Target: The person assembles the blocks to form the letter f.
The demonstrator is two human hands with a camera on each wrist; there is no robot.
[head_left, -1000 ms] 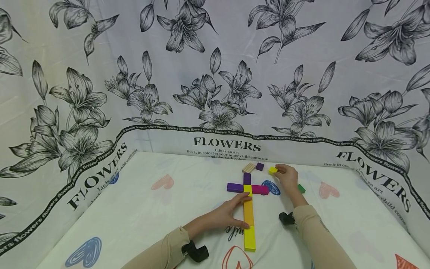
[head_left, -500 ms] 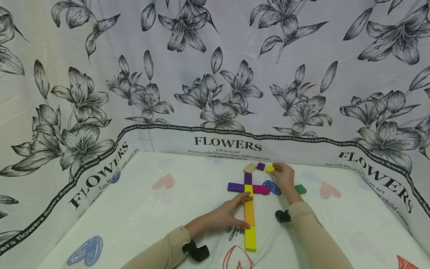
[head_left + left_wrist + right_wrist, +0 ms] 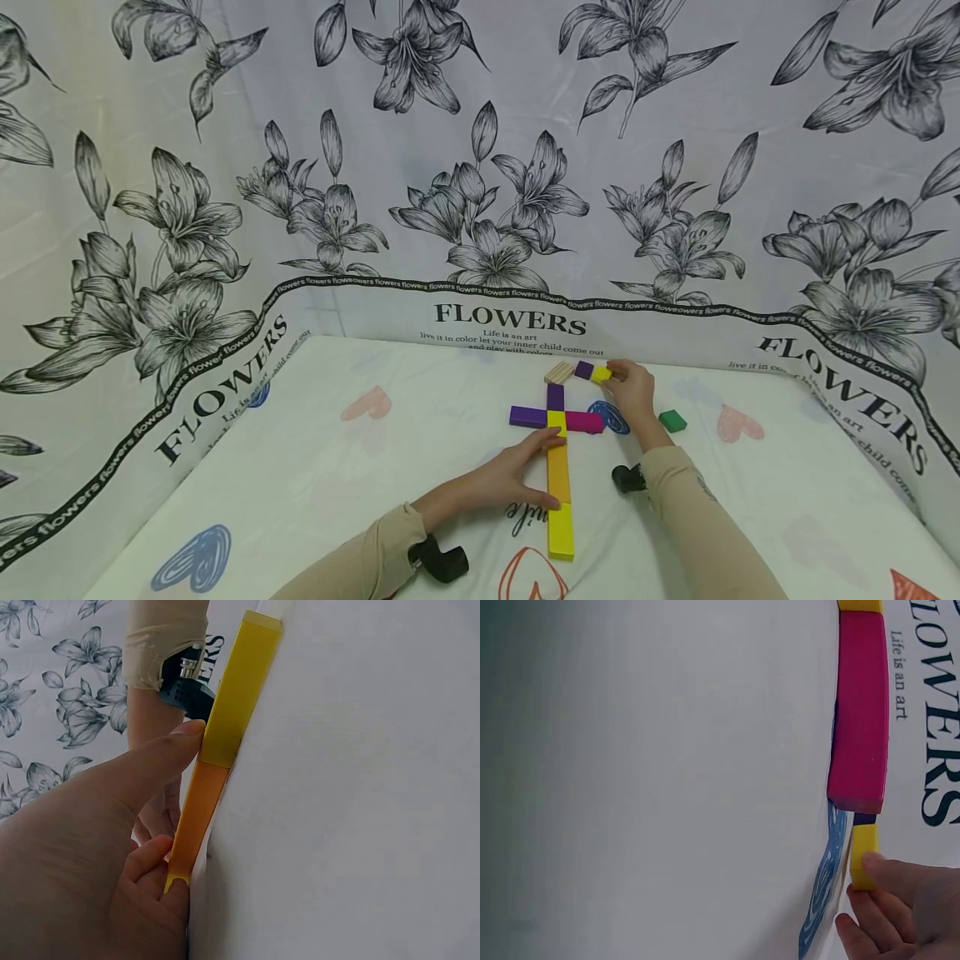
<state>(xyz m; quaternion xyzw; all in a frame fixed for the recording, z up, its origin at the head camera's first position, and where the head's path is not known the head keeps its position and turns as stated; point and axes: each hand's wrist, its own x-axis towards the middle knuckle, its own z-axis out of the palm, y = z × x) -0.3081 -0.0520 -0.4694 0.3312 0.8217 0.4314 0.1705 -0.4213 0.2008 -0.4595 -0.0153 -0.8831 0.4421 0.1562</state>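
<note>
My right hand (image 3: 632, 393) pinches a small yellow block (image 3: 601, 375) between thumb and fingers, at the end of a small purple block (image 3: 583, 369). In the right wrist view the thumb lies on the yellow block (image 3: 863, 846). My left hand (image 3: 504, 477) rests along a cross of blocks. Its thumb touches where the orange block (image 3: 558, 473) meets the front yellow block (image 3: 560, 531); its fingertips are on the yellow block (image 3: 555, 418) at the crossing. A purple block (image 3: 528, 416) and a magenta block (image 3: 583, 422) form the arms, and another purple block (image 3: 555, 397) the top.
Natural wooden sticks (image 3: 559, 372) lie behind the cross. A green block (image 3: 672, 421) sits right of my right wrist. The white cloth (image 3: 315, 483) has printed hearts and lettering, and a flower-printed curtain (image 3: 420, 192) stands at the back.
My right hand has moved the small yellow block left, from apart to against the small purple block. My left hand stays on the cross.
</note>
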